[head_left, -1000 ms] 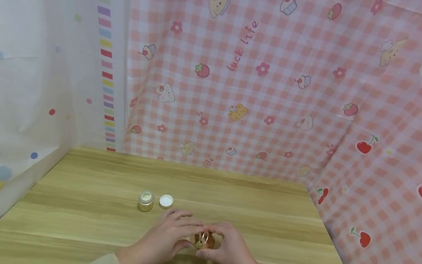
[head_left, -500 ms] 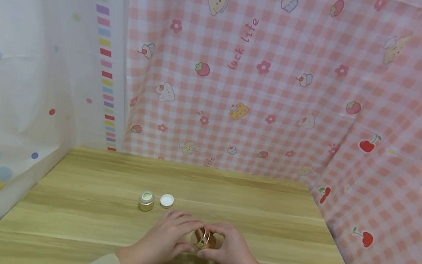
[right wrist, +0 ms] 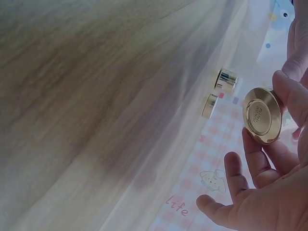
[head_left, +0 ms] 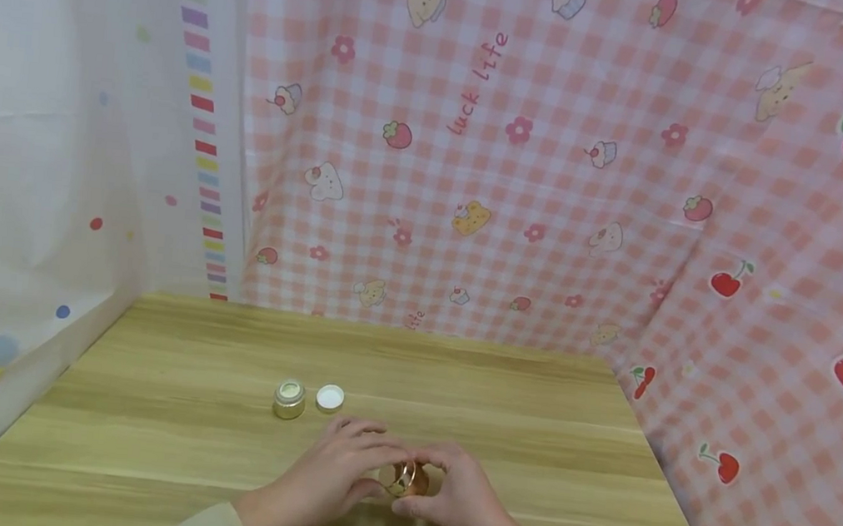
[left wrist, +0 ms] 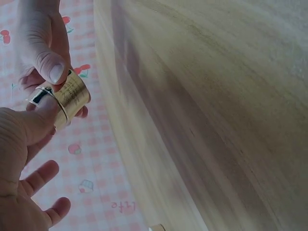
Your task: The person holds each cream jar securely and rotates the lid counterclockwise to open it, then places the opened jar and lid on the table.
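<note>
Near the table's front, both hands hold a small shiny gold jar (head_left: 408,479) between them. My left hand (head_left: 331,468) pinches one end, its thumb over the gold band there in the left wrist view. With thumb and fingers my right hand (head_left: 462,500) grips the other end, whose side carries fine print on the gold jar (left wrist: 74,95). The right wrist view shows the round base of the gold jar (right wrist: 262,116), stamped with small marks. Other fingers of both hands are spread off it. Whether its lid is separate from its body I cannot tell.
Beyond the left hand stands another gold jar (head_left: 290,399) with a pale top. Close to its right lies a round lid (head_left: 330,399), white inside facing up. Patterned cloth (head_left: 475,167) hangs behind the wooden table (head_left: 175,409) and along both sides.
The head view has shifted slightly. Both hands keep their hold on the gold jar in nearly the same place; the other jar and the lid stay put.
</note>
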Demonstrator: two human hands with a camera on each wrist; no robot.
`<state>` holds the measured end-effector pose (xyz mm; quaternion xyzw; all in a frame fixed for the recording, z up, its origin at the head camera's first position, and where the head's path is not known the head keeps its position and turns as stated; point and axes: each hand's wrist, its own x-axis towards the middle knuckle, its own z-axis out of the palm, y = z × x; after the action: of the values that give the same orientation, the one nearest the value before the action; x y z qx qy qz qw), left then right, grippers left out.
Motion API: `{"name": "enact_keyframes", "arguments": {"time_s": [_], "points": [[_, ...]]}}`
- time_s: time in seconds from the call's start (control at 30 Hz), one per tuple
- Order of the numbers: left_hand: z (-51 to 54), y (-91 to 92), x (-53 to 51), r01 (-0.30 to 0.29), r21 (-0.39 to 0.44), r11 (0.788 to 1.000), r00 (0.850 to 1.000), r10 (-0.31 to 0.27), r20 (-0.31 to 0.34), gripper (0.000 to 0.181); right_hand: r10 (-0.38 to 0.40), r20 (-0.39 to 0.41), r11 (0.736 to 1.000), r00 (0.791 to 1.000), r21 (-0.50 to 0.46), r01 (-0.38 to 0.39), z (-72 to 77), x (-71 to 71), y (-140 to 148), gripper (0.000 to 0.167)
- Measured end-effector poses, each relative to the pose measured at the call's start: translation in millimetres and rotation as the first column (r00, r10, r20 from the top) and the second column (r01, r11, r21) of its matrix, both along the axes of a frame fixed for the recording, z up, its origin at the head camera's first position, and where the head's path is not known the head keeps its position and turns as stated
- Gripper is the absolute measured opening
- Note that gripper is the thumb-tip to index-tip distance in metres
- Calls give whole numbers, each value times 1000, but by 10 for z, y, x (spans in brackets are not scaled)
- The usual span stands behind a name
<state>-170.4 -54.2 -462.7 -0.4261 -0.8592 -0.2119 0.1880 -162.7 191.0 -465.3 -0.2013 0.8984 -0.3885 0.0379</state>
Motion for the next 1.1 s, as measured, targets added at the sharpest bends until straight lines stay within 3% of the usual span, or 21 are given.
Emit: {"name": "enact_keyframes", "arguments": {"time_s": [0.17, 0.27, 0.43, 0.57, 0.63, 0.93, 1.1], "points": [[21, -2, 7, -25, -39, 999, 997, 28, 78, 54, 15, -14, 1000, 1000, 16, -15, -8, -4, 1, 51], [19, -6, 8, -29, -47, 998, 996, 33, 84, 58, 8, -10, 1000, 1000, 16, -8, -7, 0, 2, 53], [5, -9, -6, -10, -35, 999, 1000, 10, 14, 69, -3, -4, 1000, 1000, 19, 3, 2, -2, 4, 52], [2, 0, -2, 16, -13, 1000, 998, -17, -60, 65, 7, -7, 1000, 1000, 14, -7, 3, 3, -7, 48], [8, 3, 8, 17, -13, 1000, 998, -18, -64, 63, 10, -2, 1000, 1000, 7, -10, -1, 11, -13, 48], [75, 2, 47, -23, -46, 999, 995, 27, 91, 54, 9, -17, 1000, 1000, 25, -9, -19, 19, -26, 51], [86, 0, 50, -37, -77, 996, 993, 46, 109, 66, 17, -6, 1000, 1000, 10, -17, -8, 13, -20, 53]]}}
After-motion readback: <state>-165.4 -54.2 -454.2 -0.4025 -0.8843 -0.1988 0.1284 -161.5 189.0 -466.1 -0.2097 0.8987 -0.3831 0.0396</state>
